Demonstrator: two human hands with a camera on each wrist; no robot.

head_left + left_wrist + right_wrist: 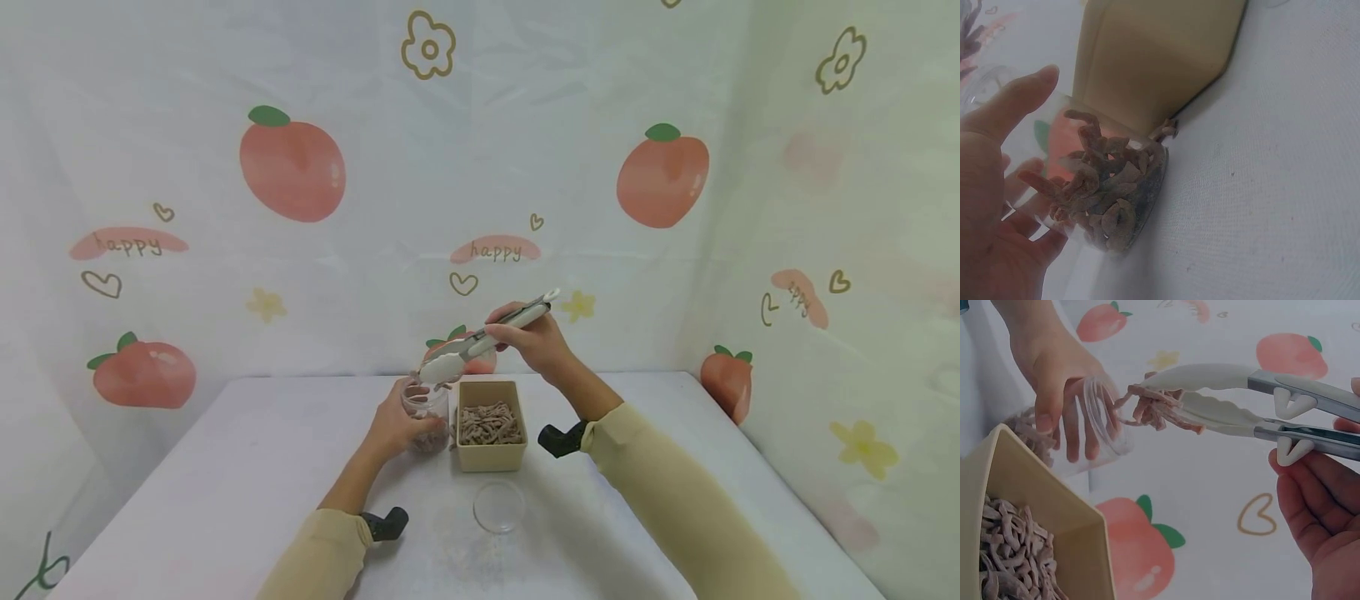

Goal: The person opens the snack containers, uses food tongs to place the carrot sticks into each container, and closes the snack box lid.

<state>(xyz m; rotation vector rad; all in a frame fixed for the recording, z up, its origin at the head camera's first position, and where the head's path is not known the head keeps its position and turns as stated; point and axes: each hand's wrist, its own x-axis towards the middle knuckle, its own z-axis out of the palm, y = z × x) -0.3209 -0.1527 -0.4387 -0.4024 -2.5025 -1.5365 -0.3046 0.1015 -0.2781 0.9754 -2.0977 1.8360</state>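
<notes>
My left hand point(392, 427) grips a clear jar point(1110, 419) round its side, thumb on one side and fingers on the other. Brownish dried strips point(1107, 197) fill the jar's lower part. With my right hand point(534, 340) I hold white-and-grey tongs point(483, 340), slanting down to the left. Between the tong tips a small bundle of strips point(1159, 407) is pinched, right at the jar's mouth. A beige rectangular box point(491, 458) stands just right of the jar, with a heap of the same strips point(491, 423) inside.
A round clear lid point(499, 507) lies on the white tabletop point(247, 492) in front of the box. One loose piece of strip point(1166, 129) lies by the jar's base, next to the box. Behind the table hangs a fruit-printed white curtain point(480, 125).
</notes>
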